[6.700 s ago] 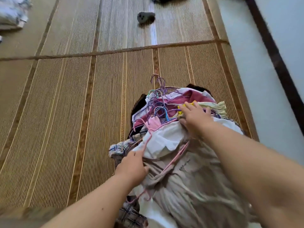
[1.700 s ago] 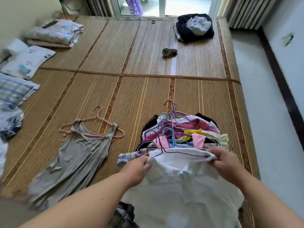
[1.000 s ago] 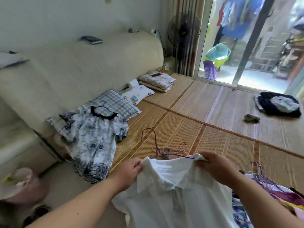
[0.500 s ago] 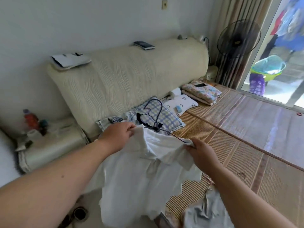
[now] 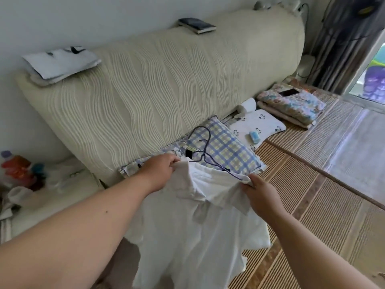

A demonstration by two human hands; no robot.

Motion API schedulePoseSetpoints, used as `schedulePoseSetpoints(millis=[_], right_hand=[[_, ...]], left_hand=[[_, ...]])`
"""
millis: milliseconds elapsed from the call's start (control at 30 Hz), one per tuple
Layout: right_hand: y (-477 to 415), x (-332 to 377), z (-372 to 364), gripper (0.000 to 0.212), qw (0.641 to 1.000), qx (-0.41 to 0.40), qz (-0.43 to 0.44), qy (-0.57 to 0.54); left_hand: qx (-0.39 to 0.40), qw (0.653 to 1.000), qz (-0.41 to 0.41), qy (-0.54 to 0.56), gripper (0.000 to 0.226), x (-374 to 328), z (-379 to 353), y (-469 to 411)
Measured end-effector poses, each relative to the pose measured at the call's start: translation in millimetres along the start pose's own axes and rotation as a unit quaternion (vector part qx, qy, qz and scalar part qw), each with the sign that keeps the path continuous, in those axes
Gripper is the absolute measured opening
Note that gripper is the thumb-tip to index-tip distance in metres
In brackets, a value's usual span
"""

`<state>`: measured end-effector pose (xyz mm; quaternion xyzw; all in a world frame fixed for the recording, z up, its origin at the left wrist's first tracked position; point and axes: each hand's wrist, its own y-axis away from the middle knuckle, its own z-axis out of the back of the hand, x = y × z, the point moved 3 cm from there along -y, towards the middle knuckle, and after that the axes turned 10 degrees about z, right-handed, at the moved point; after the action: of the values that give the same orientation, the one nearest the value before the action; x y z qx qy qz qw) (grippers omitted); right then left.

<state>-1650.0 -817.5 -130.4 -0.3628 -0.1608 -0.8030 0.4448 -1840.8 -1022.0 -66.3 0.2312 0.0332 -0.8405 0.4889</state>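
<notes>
A white collared shirt [image 5: 193,236] hangs spread in front of me on a thin purple wire hanger [image 5: 205,151], whose hook sticks up above the collar. My left hand [image 5: 160,170] grips the shirt's left shoulder. My right hand [image 5: 261,192] pinches the right shoulder, where the hanger's end pokes out. The shirt's lower part drapes down over the edge of the woven mat [image 5: 312,197].
A cream padded headboard [image 5: 156,84] runs behind, with a dark book [image 5: 196,25] and a white cloth [image 5: 62,61] on top. A checked pillow [image 5: 227,149], a white pillow [image 5: 256,128] and folded floral bedding [image 5: 291,105] lie along it. Bottles [image 5: 17,170] stand at the left.
I lifted the white shirt on its hanger off the clothes pile and turned left with it towards the headboard. Both hands kept hold of its shoulders throughout.
</notes>
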Motion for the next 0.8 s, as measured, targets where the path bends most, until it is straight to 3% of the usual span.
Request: schedulePoseSetpoints(millis=[267, 567, 700, 800], right_hand=[[-150, -75, -58, 0.014, 0.998, -0.003, -0.06, -0.012], [-227, -169, -154, 0.016, 0.981, 0.125, -0.139, 0.042], [-239, -172, -177, 0.043, 0.976, 0.149, -0.157, -0.016], [-233, -160, -180, 0.061, 0.98, 0.16, -0.119, -0.015]], left_hand=[[0.017, 1.0, -0.009, -0.023, 0.032, 1, -60, -186], [0.091, 0.991, 0.048, -0.08, 0.034, 44, -169, -287], [0.067, 0.989, 0.097, -0.085, 0.044, 59, -184, -304], [0.082, 0.987, 0.11, -0.08, 0.055, 58, -186, -297]])
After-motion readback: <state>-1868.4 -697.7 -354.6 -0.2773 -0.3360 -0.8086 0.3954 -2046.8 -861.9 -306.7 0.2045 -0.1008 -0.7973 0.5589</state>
